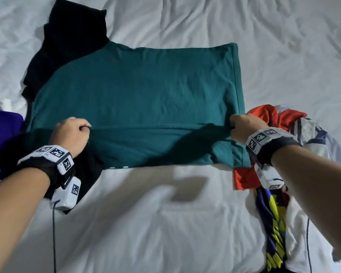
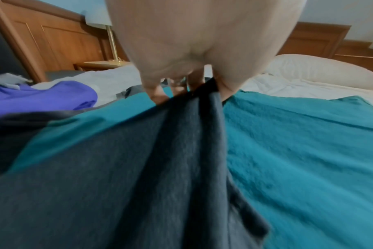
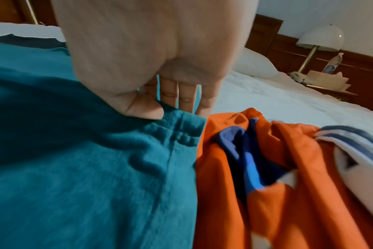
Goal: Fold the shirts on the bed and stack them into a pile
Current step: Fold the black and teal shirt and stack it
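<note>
A white pillow (image 2: pixel 322 70) lies at the far end. A lamp (image 3: pixel 322 39) with a white shade stands on a small table (image 3: pixel 330 91) (a plastic bottle (image 3: pixel 333 63) is beside it). Brown wooden panels (image 2: pixel 60 43) line the wall.

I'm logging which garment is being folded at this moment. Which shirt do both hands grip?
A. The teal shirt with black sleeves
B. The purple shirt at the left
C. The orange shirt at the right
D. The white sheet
A: the left hand and the right hand each pinch an end of the near folded flap of the teal shirt, spread on the bed.
</note>
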{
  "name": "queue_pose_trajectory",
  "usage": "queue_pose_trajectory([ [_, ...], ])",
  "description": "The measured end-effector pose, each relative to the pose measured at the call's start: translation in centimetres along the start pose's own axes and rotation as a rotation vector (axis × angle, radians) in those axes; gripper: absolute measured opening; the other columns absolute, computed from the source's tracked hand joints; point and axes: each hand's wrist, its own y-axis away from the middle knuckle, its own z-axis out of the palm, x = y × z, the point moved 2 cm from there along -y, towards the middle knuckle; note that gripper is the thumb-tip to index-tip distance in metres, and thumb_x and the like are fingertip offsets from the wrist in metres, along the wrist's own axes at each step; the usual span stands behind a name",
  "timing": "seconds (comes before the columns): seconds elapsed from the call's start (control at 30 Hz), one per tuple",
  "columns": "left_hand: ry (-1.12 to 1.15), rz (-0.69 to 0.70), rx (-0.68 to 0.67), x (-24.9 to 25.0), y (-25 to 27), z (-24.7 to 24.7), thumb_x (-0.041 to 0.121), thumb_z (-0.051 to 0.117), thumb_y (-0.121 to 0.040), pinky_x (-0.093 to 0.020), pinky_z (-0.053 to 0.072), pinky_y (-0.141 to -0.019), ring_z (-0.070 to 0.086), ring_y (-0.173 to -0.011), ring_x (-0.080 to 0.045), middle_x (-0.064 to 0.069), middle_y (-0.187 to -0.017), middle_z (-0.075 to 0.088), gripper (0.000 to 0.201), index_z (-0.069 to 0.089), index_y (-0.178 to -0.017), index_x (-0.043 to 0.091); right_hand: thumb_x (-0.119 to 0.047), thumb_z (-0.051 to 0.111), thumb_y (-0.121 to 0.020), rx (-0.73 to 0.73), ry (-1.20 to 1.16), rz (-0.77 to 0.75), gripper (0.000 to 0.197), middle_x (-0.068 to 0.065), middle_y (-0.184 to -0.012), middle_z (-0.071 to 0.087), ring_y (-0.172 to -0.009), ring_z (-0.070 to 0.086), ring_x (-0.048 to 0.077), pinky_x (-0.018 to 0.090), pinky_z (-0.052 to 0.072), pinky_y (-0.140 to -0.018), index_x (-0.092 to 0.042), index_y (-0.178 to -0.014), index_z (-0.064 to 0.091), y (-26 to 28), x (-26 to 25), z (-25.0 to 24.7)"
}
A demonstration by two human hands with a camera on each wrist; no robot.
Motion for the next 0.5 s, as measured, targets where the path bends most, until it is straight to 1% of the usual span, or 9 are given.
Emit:
queue_pose_trajectory([
  [0.07,0.026,-0.021,0.084,0.8,-1.2,0.3,0.01,0.057,-0.089,-0.043,0.047,-0.089,0.059,-0.098,-0.042,-0.017,-0.103,0.064,0.022,0.076,-0.098,0.015,-0.011,0.058,-0.079,0.036,0.011,0.008,0.008,0.007,-0.07,0.051,-0.061,0.05,0.027,0.026,0.034,-0.05,-0.017,-0.081,0.052,-1.5,0.3,-0.7],
  [0.13,0.029,-0.051,0.167,1.3,-2.2,0.5,0.015,0.059,-0.089,-0.046,0.048,-0.09,0.058,-0.099,-0.042,-0.016,-0.106,0.06,0.021,0.076,-0.101,0.018,-0.013,0.057,-0.08,0.071,0.003,0.016,0.006,0.008,-0.073,0.052,-0.063,0.051,0.029,0.026,0.035,-0.051,-0.015,-0.084,0.053,-3.0,0.6,-1.1],
  [0.23,-0.053,-0.074,0.259,1.6,-3.6,0.6,0.02,0.06,-0.087,-0.05,0.048,-0.087,0.055,-0.098,-0.045,-0.013,-0.109,0.054,0.019,0.074,-0.099,0.022,-0.013,0.055,-0.079,0.123,-0.041,0.025,0.006,0.007,-0.076,0.055,-0.068,0.055,0.031,0.032,0.047,-0.057,-0.015,-0.084,0.053,-4.9,0.9,-1.5],
  [0.27,-0.087,-0.08,0.255,1.6,-4.1,0.7,0.02,0.06,-0.087,-0.051,0.048,-0.085,0.054,-0.097,-0.046,-0.014,-0.108,0.054,0.019,0.074,-0.099,0.023,-0.012,0.054,-0.078,0.143,-0.059,0.021,0.006,0.007,-0.077,0.054,-0.071,0.054,0.031,0.033,0.048,-0.06,-0.015,-0.083,0.053,-5.4,0.9,-1.7],
  [0.3,-0.114,-0.08,0.239,1.6,-4.6,0.9,0.021,0.06,-0.088,-0.051,0.047,-0.083,0.054,-0.096,-0.046,-0.015,-0.106,0.054,0.019,0.074,-0.1,0.023,-0.012,0.053,-0.078,0.162,-0.072,0.011,0.006,0.006,-0.078,0.053,-0.073,0.053,0.031,0.034,0.046,-0.061,-0.015,-0.082,0.052,-5.9,0.9,-1.7],
  [0.37,-0.142,-0.074,0.202,1.5,-5.5,1.1,0.021,0.059,-0.089,-0.051,0.049,-0.082,0.056,-0.095,-0.047,-0.017,-0.104,0.059,0.02,0.074,-0.102,0.022,-0.01,0.052,-0.079,0.192,-0.073,-0.009,0.006,0.004,-0.079,0.051,-0.076,0.048,0.029,0.032,0.037,-0.062,-0.016,-0.081,0.049,-7.0,1.0,-1.7],
  [0.4,-0.145,-0.075,0.187,1.4,-5.8,1.3,0.021,0.058,-0.09,-0.051,0.05,-0.082,0.058,-0.095,-0.047,-0.017,-0.104,0.062,0.02,0.073,-0.103,0.023,-0.01,0.051,-0.079,0.203,-0.067,-0.017,0.007,0.004,-0.079,0.051,-0.077,0.046,0.028,0.032,0.035,-0.063,-0.016,-0.081,0.049,-7.4,1.1,-1.7],
  [0.43,-0.146,-0.08,0.175,1.3,-6.2,1.4,0.022,0.057,-0.091,-0.05,0.051,-0.081,0.059,-0.095,-0.046,-0.017,-0.104,0.065,0.02,0.073,-0.104,0.023,-0.01,0.051,-0.08,0.212,-0.061,-0.022,0.008,0.004,-0.081,0.051,-0.08,0.047,0.028,0.032,0.035,-0.065,-0.017,-0.083,0.049,-7.9,1.1,-1.6],
  [0.5,-0.149,-0.104,0.162,1.0,-6.7,1.8,0.024,0.057,-0.091,-0.049,0.052,-0.08,0.061,-0.093,-0.046,-0.017,-0.102,0.069,0.02,0.072,-0.105,0.024,-0.01,0.05,-0.082,0.222,-0.043,-0.024,0.009,0.006,-0.087,0.056,-0.088,0.051,0.031,0.034,0.039,-0.067,-0.016,-0.087,0.053,-8.8,1.2,-1.3],
])
